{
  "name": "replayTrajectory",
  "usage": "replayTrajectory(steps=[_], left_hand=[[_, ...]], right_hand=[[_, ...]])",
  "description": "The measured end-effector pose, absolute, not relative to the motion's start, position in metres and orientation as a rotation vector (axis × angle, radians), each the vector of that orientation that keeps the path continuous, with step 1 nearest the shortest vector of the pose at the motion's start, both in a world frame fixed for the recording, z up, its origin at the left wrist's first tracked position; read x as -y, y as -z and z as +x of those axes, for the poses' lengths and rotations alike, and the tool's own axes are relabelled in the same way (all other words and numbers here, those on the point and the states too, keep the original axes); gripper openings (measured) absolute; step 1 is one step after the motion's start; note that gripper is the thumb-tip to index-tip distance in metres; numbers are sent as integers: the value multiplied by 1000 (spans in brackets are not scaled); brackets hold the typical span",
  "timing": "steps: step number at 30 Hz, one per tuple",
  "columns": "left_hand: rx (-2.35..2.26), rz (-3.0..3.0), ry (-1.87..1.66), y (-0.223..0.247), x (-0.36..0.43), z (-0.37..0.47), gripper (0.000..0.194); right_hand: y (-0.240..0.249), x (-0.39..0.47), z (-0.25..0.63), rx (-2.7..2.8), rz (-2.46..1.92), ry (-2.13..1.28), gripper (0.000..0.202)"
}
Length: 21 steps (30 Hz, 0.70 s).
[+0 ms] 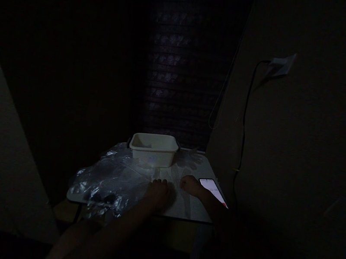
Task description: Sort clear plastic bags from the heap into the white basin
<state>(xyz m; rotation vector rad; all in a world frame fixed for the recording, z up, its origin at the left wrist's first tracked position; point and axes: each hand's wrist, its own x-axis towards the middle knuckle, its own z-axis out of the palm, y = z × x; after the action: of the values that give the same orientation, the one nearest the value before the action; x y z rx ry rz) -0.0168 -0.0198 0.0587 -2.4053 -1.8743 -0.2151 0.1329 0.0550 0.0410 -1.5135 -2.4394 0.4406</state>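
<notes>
In dim light, my left hand point(159, 194) rests low over the front middle of a small white table point(160, 210), its fingers curled. Clear crinkled plastic point(106, 176) spreads beside it to the left; whether the fingers grip any of it is too dark to tell. My right hand point(190, 185) is closed near the right side of the tabletop, fingers bent inward, and what they hold, if anything, is hidden. A lit phone point(213, 190) lies just right of that hand. Behind both hands stands a white plastic tub point(153, 157) with dark side handles.
More thin clear plastic point(189, 160) lies at the table's back right. A plug in a wall socket point(281, 65) has a black cable point(244, 127) hanging down beside the table. Behind is a dark blind point(171, 76); a pale panel point(1, 133) slants at left.
</notes>
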Motion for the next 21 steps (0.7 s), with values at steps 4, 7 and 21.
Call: replayTrajectory(steps=[4, 7, 21], left_hand=[[2040, -2328, 172, -54, 6, -31, 36], [2079, -2405, 109, -49, 1, -34, 33], [2315, -2506, 409, -44, -43, -52, 21]], right_hand=[[-42, -50, 135, 2486, -1502, -412, 20], [-42, -46, 134, 2548, -1482, -273, 25], [-46, -24, 94, 2853, -1281, 280, 34]])
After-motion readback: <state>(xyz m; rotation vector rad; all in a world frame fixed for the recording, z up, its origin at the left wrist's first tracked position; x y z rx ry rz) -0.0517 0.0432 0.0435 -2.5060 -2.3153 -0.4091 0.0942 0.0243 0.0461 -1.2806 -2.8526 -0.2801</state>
